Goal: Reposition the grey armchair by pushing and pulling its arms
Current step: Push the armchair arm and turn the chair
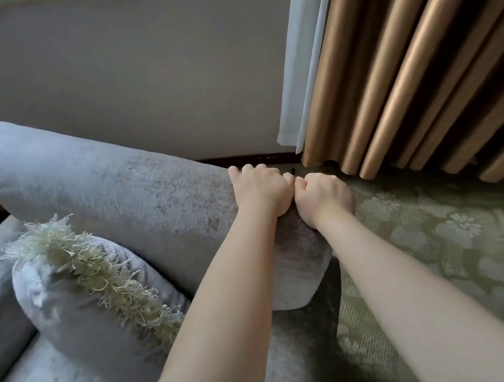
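Grey armchair (108, 187): velvety pile, thick rounded arm slanting across, blunt end nearest. Sits upright at far edge of carpet (444, 236), close against wall (114, 66).

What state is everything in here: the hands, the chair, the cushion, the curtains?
left hand: grips the chair arm, fingers curled over its far side.
right hand: grips the same arm, beside the left hand.
grey armchair: upright, held by its arm.
cushion: on the seat, leaning against that arm.
brown curtain: hanging in folds.

armchair (108, 187) cut off left, right hand (320, 197) grip partly hidden
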Demonstrator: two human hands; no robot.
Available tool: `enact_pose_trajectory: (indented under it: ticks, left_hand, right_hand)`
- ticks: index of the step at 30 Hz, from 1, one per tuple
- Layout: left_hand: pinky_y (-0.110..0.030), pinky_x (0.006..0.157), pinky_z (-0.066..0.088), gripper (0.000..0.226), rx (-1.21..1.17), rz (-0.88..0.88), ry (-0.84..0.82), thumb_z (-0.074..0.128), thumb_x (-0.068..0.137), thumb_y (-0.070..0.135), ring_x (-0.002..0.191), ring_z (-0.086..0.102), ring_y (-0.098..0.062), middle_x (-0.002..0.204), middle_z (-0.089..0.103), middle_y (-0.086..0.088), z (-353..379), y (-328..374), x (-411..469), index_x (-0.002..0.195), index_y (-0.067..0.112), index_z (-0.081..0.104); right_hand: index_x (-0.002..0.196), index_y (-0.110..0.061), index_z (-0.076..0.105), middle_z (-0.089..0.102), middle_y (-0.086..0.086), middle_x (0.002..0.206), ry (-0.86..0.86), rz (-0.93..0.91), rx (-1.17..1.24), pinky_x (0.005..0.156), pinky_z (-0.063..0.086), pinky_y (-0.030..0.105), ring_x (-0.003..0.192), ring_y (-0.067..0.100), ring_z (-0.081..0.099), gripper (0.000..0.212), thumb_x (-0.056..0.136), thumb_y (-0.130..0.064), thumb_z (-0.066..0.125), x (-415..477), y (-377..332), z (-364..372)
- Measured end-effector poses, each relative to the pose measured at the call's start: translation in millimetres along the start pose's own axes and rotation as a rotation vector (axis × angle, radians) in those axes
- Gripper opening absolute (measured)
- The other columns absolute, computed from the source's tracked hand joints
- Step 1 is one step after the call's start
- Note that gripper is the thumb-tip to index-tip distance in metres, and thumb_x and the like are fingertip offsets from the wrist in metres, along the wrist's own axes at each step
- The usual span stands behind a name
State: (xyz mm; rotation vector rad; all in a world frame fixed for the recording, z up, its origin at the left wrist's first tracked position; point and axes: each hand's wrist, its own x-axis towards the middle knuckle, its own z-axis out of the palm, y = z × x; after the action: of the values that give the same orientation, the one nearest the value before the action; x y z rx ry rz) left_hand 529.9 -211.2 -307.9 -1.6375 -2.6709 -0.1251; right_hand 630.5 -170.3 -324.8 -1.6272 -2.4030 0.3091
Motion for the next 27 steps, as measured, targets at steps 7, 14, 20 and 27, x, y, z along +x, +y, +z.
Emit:
enact_pose_trajectory:
  ticks: [7,14,20,27]
  left_hand:
    - [-0.045,0.097,0.024,0.050,0.053,0.008,-0.042,0.019,0.094,0.039,0.115,0.046,-0.025,0.124,0.057,-0.004,-4.2,-1.6,-15.2,0.113,0.018,0.061]
    - [-0.044,0.096,0.024,0.050,0.074,0.058,-0.041,0.019,0.094,0.038,0.115,0.046,-0.025,0.122,0.057,-0.005,-6.4,10.7,-52.1,0.110,0.017,0.061]
    - [-0.044,0.100,0.021,0.053,0.057,0.081,-0.072,0.019,0.095,0.039,0.115,0.046,-0.025,0.123,0.057,-0.005,-9.5,24.9,-76.9,0.116,0.015,0.060]
    - [-0.044,0.100,0.020,0.051,0.035,0.077,-0.090,0.021,0.094,0.039,0.111,0.048,-0.024,0.117,0.059,-0.005,-10.3,30.6,-78.0,0.111,0.014,0.062]
  right_hand:
    - [0.104,-0.009,0.064,0.064,0.017,0.110,-0.002,-0.051,0.036,0.069,0.034,0.034,0.101,0.036,0.058,0.052,0.096,-0.040,0.024,-16.8,-0.7,-9.5]
    - [0.102,-0.007,0.065,0.064,0.019,0.107,0.046,-0.032,0.024,0.069,0.035,0.034,0.099,0.037,0.059,0.051,0.095,-0.040,0.027,-55.0,15.1,-19.0]
    - [0.103,-0.008,0.064,0.064,0.017,0.107,-0.004,-0.013,0.004,0.072,0.038,0.035,0.101,0.036,0.058,0.051,0.096,-0.041,0.025,-81.7,28.5,-28.7]
    - [0.099,-0.008,0.062,0.064,0.014,0.103,-0.056,0.015,0.020,0.072,0.040,0.036,0.096,0.033,0.058,0.049,0.096,-0.040,0.025,-81.6,31.8,-31.4]
